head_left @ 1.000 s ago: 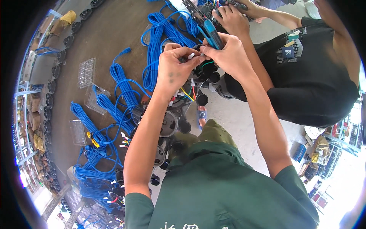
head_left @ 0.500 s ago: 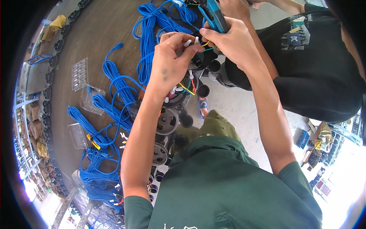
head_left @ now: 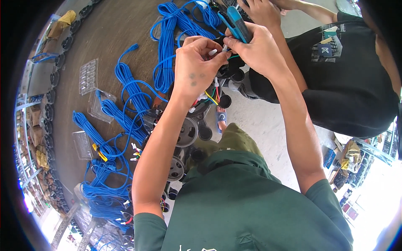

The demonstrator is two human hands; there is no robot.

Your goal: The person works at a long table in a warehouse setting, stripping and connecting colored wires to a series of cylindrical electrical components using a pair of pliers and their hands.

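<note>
Clear plastic trays [head_left: 88, 76] lie on the brown table [head_left: 113, 25]; stocked shelving [head_left: 28, 102] stands beyond. At right are a person in black [head_left: 343, 104] and, near a brownish bag [head_left: 351, 154], a blue box [head_left: 329, 158].

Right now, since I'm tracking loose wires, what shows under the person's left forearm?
Beside the left forearm, white-capped wires show to its left; a grey wheel, partly hidden, and a smaller wheel to its right. Whatever lies directly beneath is covered.
</note>
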